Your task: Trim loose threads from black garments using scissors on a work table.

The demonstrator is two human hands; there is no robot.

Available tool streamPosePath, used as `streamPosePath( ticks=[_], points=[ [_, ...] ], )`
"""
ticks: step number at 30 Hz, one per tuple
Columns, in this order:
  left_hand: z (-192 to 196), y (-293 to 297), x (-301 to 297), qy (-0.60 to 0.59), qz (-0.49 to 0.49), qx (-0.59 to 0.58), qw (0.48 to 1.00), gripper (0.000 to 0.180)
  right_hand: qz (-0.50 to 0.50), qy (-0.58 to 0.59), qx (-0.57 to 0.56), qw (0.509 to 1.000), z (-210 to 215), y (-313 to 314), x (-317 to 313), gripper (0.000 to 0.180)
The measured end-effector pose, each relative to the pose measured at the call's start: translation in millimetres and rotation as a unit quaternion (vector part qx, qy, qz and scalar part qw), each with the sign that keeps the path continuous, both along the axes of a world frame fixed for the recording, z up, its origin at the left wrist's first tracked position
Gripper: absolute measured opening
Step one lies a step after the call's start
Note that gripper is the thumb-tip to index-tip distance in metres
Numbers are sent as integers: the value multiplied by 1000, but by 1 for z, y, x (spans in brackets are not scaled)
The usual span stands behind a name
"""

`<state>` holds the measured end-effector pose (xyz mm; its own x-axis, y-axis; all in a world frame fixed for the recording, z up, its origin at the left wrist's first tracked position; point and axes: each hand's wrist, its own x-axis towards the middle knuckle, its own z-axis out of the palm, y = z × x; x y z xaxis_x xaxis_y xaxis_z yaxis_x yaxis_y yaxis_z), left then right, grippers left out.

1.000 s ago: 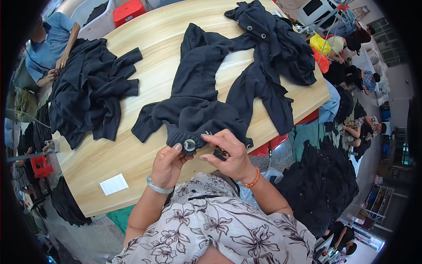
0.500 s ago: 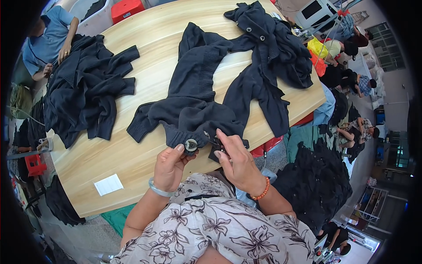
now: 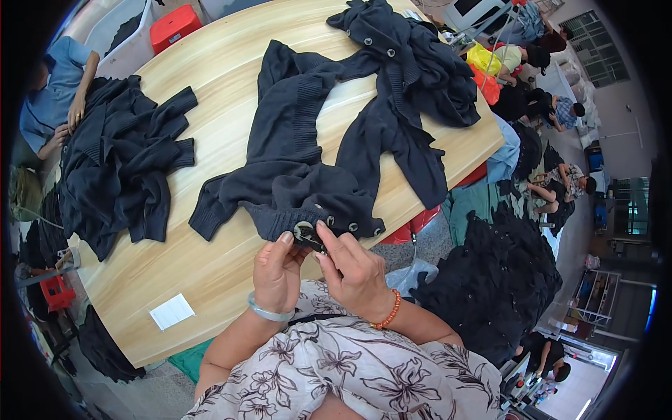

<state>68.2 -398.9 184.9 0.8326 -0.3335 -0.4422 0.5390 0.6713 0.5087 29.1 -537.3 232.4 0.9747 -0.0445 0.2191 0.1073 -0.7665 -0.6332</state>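
Observation:
A dark knitted cardigan (image 3: 285, 140) lies spread on the table, its ribbed button edge drawn toward me. My left hand (image 3: 276, 271) pinches that edge beside a large round button (image 3: 302, 227). In the closed fingers of my right hand (image 3: 358, 271) is a small black tool (image 3: 312, 242), which looks like thread snips and is partly hidden. Its tip is at the button, though I cannot tell whether it touches thread. More buttons (image 3: 353, 227) line the edge to the right of my fingers.
A second dark cardigan (image 3: 413, 84) is heaped on the wooden table (image 3: 231, 276) at far right. At left, a person in blue (image 3: 59, 91) handles another dark garment (image 3: 115, 161). A white paper (image 3: 171, 311) lies near left; a dark garment pile (image 3: 490, 280) stands right.
My right hand has moved left, bringing the small black tool onto the large button. My left hand still pinches the cardigan edge. The view has shifted slightly.

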Motion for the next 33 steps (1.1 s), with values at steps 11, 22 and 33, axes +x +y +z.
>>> streamPosePath(
  ticks=[11, 22, 33],
  points=[
    [11, -6, -2, 17, -3, -25, 1000, 21, -21, -51, -3, 998, -10, 0, 1, 46],
    [16, -9, 5, 38, -14, -6, 999, 24, -39, -46, 126, 990, -13, -24, 4, 42],
    [2, -8, 1, 14, -8, -16, 1000, 22, 13, -55, 10, 998, -16, -14, 10, 42]
  ],
)
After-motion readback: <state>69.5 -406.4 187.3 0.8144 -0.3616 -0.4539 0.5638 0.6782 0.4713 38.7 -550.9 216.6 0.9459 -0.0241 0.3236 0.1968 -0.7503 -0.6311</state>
